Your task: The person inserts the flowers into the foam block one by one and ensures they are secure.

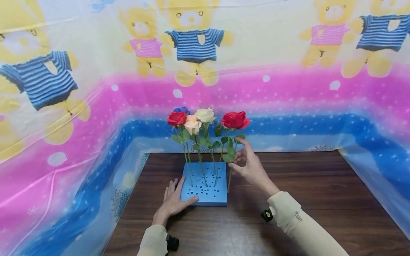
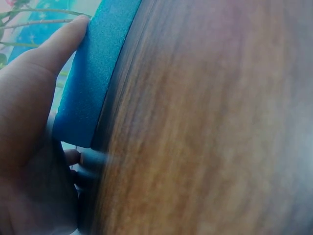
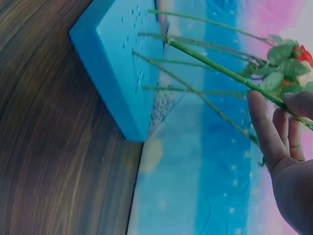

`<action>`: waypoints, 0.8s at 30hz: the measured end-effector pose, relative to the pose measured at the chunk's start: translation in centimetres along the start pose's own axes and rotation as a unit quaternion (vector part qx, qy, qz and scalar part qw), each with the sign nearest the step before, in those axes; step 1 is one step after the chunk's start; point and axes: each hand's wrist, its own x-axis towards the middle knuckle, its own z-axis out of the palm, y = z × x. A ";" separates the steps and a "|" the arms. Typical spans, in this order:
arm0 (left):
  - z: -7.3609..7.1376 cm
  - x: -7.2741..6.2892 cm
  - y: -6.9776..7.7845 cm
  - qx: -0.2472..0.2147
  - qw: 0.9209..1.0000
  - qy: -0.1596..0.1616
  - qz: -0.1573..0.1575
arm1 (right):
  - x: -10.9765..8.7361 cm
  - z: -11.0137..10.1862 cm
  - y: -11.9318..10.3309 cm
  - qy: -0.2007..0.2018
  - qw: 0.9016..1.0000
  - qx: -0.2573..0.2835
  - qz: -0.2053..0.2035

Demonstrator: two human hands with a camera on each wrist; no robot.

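A light-blue foam block [image 1: 208, 199] dotted with small holes lies on the table, several roses standing in it by their stems. My left hand [image 1: 174, 201] rests on its near left corner, thumb [image 2: 73, 36] on the top face and fairly straight fingers along the left side. At the right, my right hand [image 1: 250, 165] pinches the green stem [image 3: 210, 63] of a red rose [image 1: 236, 120] between thumb and fingers. That stem's lower end is free, beside the block's right edge. Standing in the block are another red rose [image 1: 176, 118], a peach rose [image 1: 193, 125] and a white rose [image 1: 205, 115].
A blue rose [image 1: 182, 110] shows partly behind the left red one. The dark wooden table [image 1: 307, 185] extends to both sides. Behind it hangs a cloth [image 1: 272, 92] printed with teddy bears. Dark wrist devices [image 1: 172, 243] sit at both cuffs.
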 end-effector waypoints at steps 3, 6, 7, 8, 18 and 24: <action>0.2 0.0 -0.5 -0.007 1.000 0.008 0.014 | 0.5 1.2 -0.7 -0.007 1.000 0.015 -0.016; 0.4 0.1 -1.0 -0.011 0.999 0.018 0.024 | 1.0 2.5 -1.4 -0.021 0.999 0.028 -0.033; 0.4 0.1 -1.0 -0.012 0.999 0.019 0.025 | 1.2 3.0 -1.7 -0.026 0.998 0.032 -0.039; 0.4 0.1 -1.1 -0.015 0.999 0.021 0.025 | 1.3 3.4 -2.0 -0.031 0.998 0.035 -0.043; 0.5 0.3 -1.1 -0.003 0.999 0.025 0.021 | 2.4 7.0 -3.4 -0.064 0.994 0.068 -0.065; 0.0 0.2 -0.2 -0.007 1.000 0.017 0.001 | 2.5 9.2 -3.7 -0.081 0.993 0.062 -0.065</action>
